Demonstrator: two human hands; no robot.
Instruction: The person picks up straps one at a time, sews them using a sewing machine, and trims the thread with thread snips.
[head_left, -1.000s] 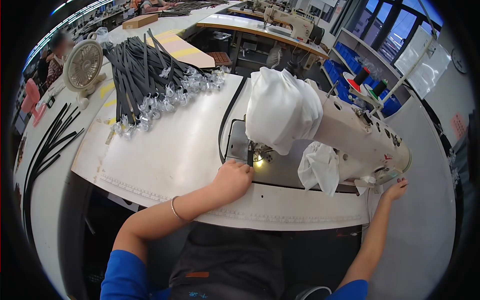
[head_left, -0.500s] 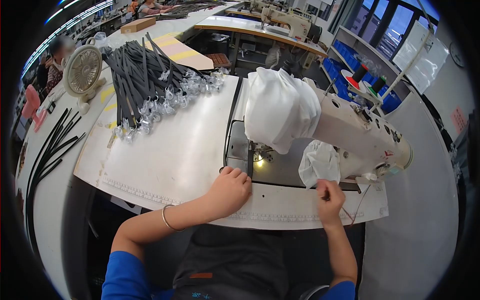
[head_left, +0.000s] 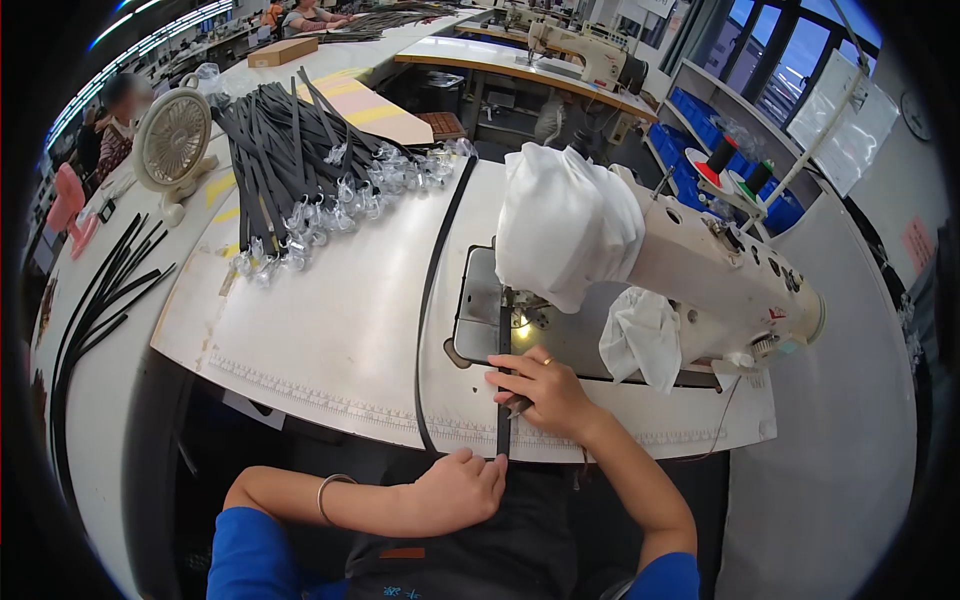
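Note:
A black strap (head_left: 504,410) runs from under the needle area of the sewing machine (head_left: 715,270) down to the table's front edge. At that edge my left hand (head_left: 462,492) is closed on the strap's lower part. My right hand (head_left: 543,393) lies over the strap just in front of the machine, fingers bent around it, with a small dark object tucked in the palm that I cannot make out. The strap also loops up the left side of the machine plate. White cloth covers (head_left: 567,225) the machine head, and its small lamp is lit.
Many black straps with clear plastic-wrapped ends (head_left: 290,160) lie at the back left. Beside them stand a fan (head_left: 172,135) and a pink object (head_left: 68,205). More black strips (head_left: 95,300) rest on the left table. Thread spools (head_left: 720,155) stand at the right. People sit further back.
My left hand has moved down to the table edge, drawing the strap along. My right hand has come from the machine's right end, past the hanging cloth, onto the strap.

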